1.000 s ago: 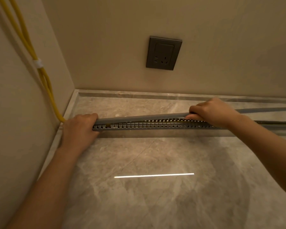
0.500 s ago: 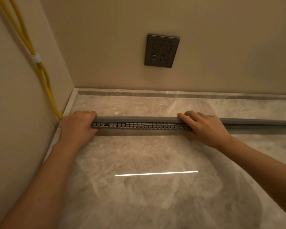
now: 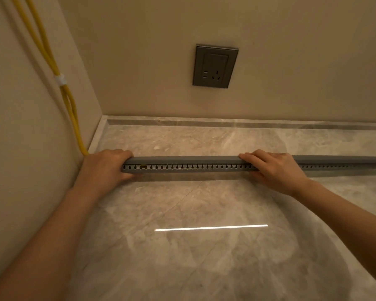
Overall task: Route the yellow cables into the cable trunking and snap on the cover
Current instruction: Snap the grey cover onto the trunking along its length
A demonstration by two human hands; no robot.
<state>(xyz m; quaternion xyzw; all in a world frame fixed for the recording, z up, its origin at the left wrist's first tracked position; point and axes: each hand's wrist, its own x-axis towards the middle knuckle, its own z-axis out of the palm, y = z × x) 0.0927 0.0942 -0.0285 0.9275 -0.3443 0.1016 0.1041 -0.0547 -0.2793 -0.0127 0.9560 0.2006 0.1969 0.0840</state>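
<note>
1. A polished grey stone floor (image 3: 204, 268) fills the foreground, a thin strip of reflected light (image 3: 211, 227) lying across it between two bare forearms
2. The grey cable trunking (image 3: 193, 167) lies on the floor, running from near the left wall (image 3: 20, 127) out past the right edge of the view. Its slotted side faces the camera and its cover (image 3: 182, 159) sits along the top
3. The left hand (image 3: 104, 168) grips the trunking's left end, fingers curled over the cover and thumb beneath. The right hand (image 3: 276, 170) lies further along, fingers laid nearly straight on the cover, thumb against the near side
4. A speck of yellow shows through one slot close to the left hand
5. The yellow cables (image 3: 76, 129) drop down the left wall, bound by a white tie (image 3: 60, 79), and reach the floor just behind the left hand
6. Beyond, a stone skirting (image 3: 226, 122) edges the far wall (image 3: 291, 61), where a dark grey socket (image 3: 215, 66) is mounted
</note>
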